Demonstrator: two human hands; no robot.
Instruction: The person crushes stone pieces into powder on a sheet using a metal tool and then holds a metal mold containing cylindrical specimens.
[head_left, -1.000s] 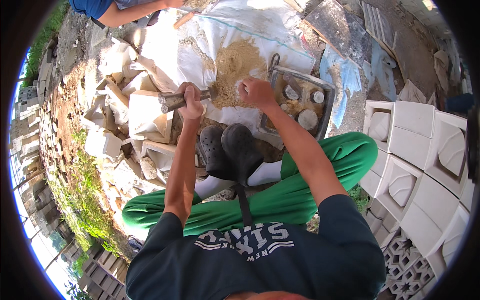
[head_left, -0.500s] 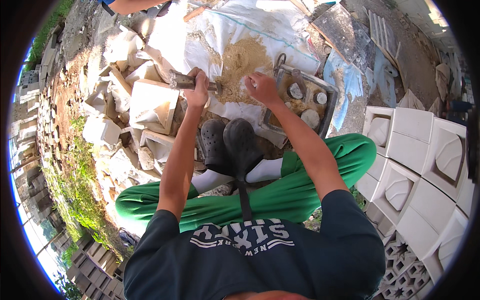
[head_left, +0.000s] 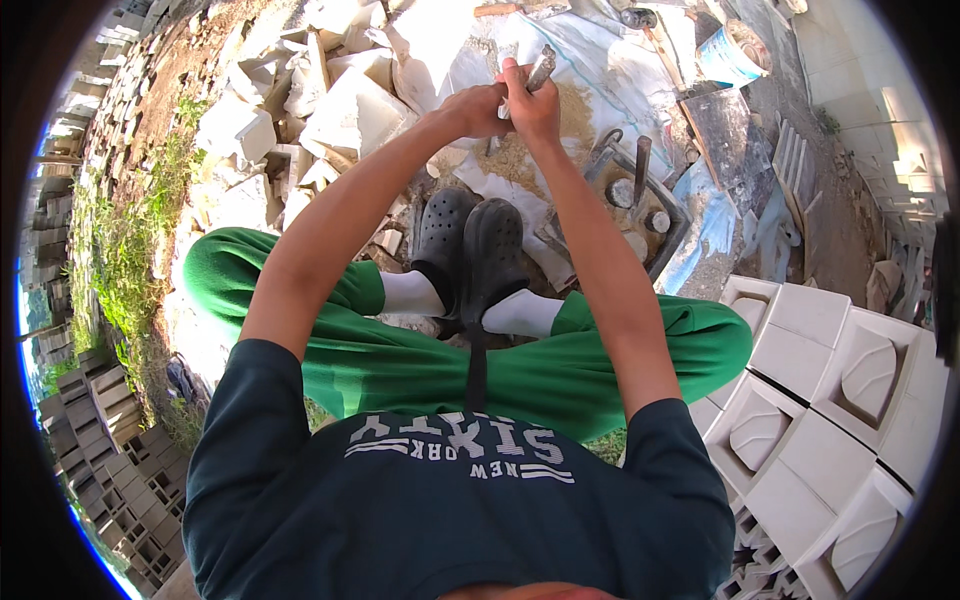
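Observation:
My right hand [head_left: 534, 110] is closed around a stubby grey bar [head_left: 542, 68], whose rough, crusted end sticks up past the fingers. My left hand [head_left: 478, 108] is curled against it, its fingertips partly hidden where the two hands meet; what it grips, if anything, cannot be made out. Both hands are above a pile of tan sand [head_left: 577, 112] on a white plastic sheet [head_left: 590, 62]. Right of the sand lies a grey metal mold frame [head_left: 668, 240] with round pale plugs and an upright handle [head_left: 642, 158].
Broken pale block pieces [head_left: 350, 112] are heaped at left. At far right stand stacked pale blocks [head_left: 795, 345] with recessed faces. A blue-and-white bucket [head_left: 730, 55], a dark board [head_left: 718, 112] and torn blue plastic [head_left: 708, 235] lie beyond the mold. My black clogs [head_left: 492, 245] are just before the sand.
The grey bar was in my left hand, lying sideways; now it points up from my right hand. My hands have come together over the sand, and the view has shifted.

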